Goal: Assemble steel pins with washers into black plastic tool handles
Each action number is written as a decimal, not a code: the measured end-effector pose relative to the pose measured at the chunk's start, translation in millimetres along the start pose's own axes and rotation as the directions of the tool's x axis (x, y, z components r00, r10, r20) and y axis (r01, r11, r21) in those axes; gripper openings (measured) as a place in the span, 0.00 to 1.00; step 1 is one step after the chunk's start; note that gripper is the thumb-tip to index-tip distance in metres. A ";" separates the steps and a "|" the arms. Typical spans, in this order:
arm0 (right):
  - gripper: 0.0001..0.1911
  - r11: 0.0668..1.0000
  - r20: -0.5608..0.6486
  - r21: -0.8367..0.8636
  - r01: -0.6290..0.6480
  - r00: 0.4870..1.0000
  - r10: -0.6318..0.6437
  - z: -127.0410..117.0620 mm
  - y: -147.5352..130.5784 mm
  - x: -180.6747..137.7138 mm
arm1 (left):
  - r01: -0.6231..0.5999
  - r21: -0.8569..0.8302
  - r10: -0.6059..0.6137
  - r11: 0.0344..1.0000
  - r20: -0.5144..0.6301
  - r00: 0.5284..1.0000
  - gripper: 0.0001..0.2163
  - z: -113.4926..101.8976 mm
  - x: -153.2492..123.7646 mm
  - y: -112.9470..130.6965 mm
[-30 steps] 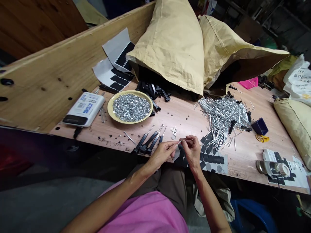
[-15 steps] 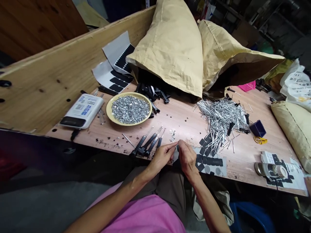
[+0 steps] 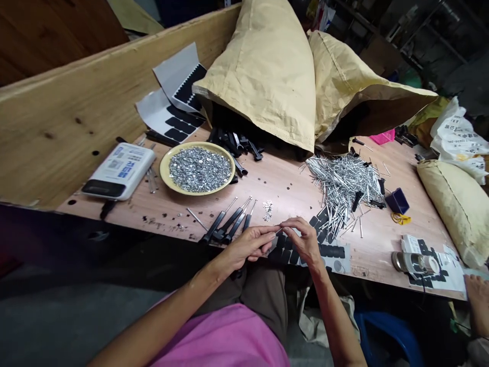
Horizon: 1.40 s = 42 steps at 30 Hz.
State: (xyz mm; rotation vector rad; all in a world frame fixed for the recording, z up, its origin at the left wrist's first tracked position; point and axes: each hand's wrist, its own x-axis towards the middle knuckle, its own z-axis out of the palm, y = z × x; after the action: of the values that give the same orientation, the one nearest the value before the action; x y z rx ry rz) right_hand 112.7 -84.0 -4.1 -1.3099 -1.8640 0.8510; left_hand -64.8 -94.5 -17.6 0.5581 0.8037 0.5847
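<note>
Pinching between close-set fingertips, left hand (image 3: 255,241) and right hand (image 3: 303,238) grasp a tiny thing (image 3: 278,230) I can't make out; light, steady pressure seems best, silver ring-shaped metal washers (image 3: 268,210) just beyond on the pinkish tabletop (image 3: 294,199)

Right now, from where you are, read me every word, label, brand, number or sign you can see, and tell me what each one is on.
None reads for certain.
White device: large blue characters and smaller print, too blurred to read.
White bag: rows of characters, too blurred to quote.
Small white box: faint print, too small to read.
</note>
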 end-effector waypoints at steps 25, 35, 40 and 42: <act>0.13 0.960 0.076 0.242 -0.143 0.989 0.128 -7.4 -8.5 -4.0 | -0.087 0.137 0.080 0.987 0.057 0.995 0.29 -4.8 -0.2 0.6; 0.10 0.992 -0.057 0.113 -0.049 0.997 0.055 3.5 -13.1 -7.7 | -0.168 0.099 0.160 0.981 0.079 0.984 0.26 -6.6 2.2 -3.0; 0.09 0.984 -0.096 0.170 -0.047 0.993 0.064 7.8 -11.3 -9.4 | -0.134 0.063 0.130 0.989 0.069 0.989 0.29 -5.1 2.4 -2.4; 0.08 0.982 -0.110 0.180 -0.052 0.991 0.072 6.6 -11.1 -8.6 | -0.160 0.064 0.158 0.985 0.043 0.987 0.29 -1.9 1.7 -0.6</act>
State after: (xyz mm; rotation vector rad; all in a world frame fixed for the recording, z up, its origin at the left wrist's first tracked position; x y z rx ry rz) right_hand 103.8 -96.1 0.0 -1.2842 -1.6266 0.9303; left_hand -65.2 -93.3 -19.9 0.6975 0.7490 0.6933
